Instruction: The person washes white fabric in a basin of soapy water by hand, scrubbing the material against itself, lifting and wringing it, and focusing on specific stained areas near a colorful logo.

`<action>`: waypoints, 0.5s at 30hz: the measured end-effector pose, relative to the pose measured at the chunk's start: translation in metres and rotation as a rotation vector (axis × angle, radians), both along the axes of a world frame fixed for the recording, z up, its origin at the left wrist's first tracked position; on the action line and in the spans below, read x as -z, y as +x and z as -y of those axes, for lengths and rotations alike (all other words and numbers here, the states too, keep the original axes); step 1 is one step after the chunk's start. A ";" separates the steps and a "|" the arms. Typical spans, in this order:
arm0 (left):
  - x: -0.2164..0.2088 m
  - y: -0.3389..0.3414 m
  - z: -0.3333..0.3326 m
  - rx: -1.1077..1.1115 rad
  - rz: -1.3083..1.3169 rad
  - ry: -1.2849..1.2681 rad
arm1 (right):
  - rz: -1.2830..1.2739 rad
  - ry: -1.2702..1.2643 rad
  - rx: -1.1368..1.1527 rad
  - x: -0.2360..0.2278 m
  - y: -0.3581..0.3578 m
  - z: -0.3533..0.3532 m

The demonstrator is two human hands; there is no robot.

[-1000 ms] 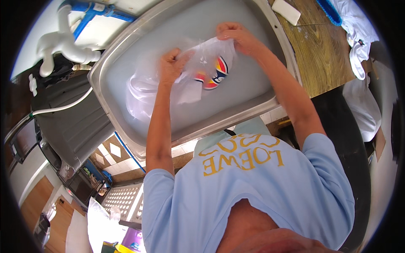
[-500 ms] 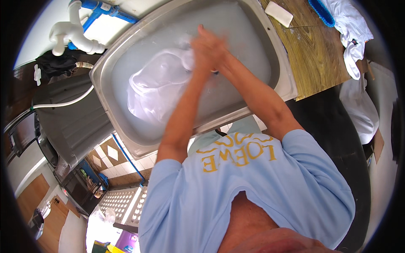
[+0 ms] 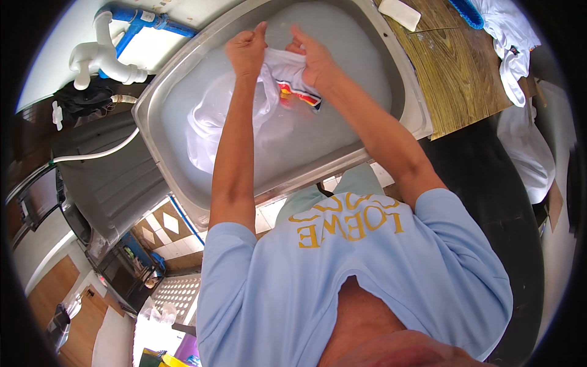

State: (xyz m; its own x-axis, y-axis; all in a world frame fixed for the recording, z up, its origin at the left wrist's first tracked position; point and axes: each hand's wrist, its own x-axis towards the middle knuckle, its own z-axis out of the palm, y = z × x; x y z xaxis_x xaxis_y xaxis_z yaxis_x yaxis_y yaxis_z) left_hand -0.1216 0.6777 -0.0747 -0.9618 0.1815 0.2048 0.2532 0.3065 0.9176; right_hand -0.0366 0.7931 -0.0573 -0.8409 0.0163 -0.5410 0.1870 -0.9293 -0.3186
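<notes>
A white garment (image 3: 223, 113) lies partly under cloudy water in a metal sink (image 3: 420, 126). Part of it is lifted and stretched between my two hands, showing a band of yellow, red and black stripes. My left hand (image 3: 246, 54) is closed on one end of the lifted cloth, thumb pointing up. Facing it, my right hand (image 3: 316, 60) grips the other end, its fingers curled toward the left. Both hands are above the water near the far side of the sink. The garment's lower folds blur beneath the water.
A wood-patterned counter (image 3: 446, 79) adjoins the sink at right, with a pale soap bar (image 3: 399, 14), a blue brush (image 3: 466, 13) and white cloth (image 3: 506, 33) on it. At far left are a white tap (image 3: 101, 55) and a white hose (image 3: 101, 154).
My hands were together and blurred over the cloth; now they are apart, the left one moved leftward. The lifted cloth and its striped band have come into view between them.
</notes>
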 end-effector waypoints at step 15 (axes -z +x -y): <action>-0.024 0.037 0.027 0.466 0.483 0.229 | -0.086 0.063 0.071 0.009 -0.013 -0.028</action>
State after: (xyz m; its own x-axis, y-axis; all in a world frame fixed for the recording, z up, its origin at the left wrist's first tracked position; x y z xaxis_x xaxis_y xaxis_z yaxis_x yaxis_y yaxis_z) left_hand -0.0848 0.6507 -0.0509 -0.7872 0.5999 -0.1428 -0.1403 0.0513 0.9888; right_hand -0.0495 0.8206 -0.0668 -0.8796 0.1091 -0.4631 0.0909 -0.9169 -0.3886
